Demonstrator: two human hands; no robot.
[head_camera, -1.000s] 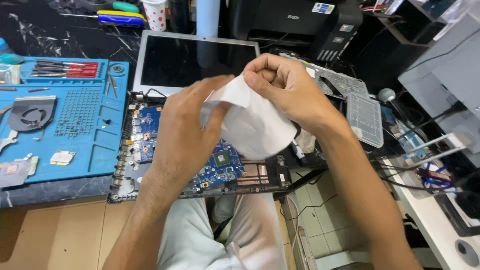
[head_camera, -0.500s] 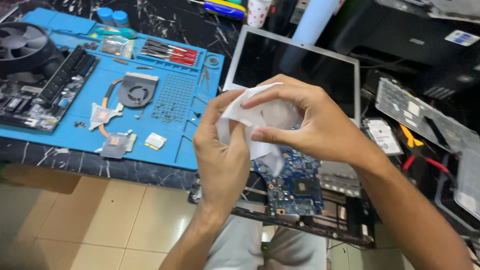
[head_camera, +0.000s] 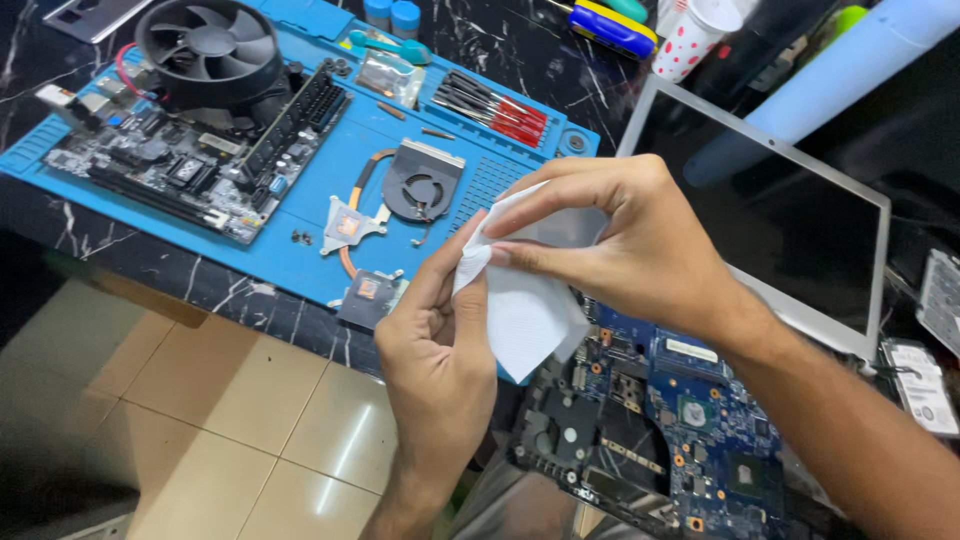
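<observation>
Two hands working | I'm watching left hand (head_camera: 440, 350) and right hand (head_camera: 620, 250) both pinching, folding the white paper tissue (head_camera: 525, 310) over the blue laptop circuit board (head_camera: 690, 410) | next calling for a firmer fold, I judge.

Left hand (head_camera: 435, 345) raised from the lower edge, palm turned inward, fingers (head_camera: 468, 262) upright and close together, thumb side toward the other hand. Right hand (head_camera: 620, 240) reaching in from the lower right, forearm bare, wrist bent slightly, knuckles up, fingers curled leftward with index and thumb pinched together at the tips of the left fingers. Both hands meeting, touching at the fingertips.
</observation>
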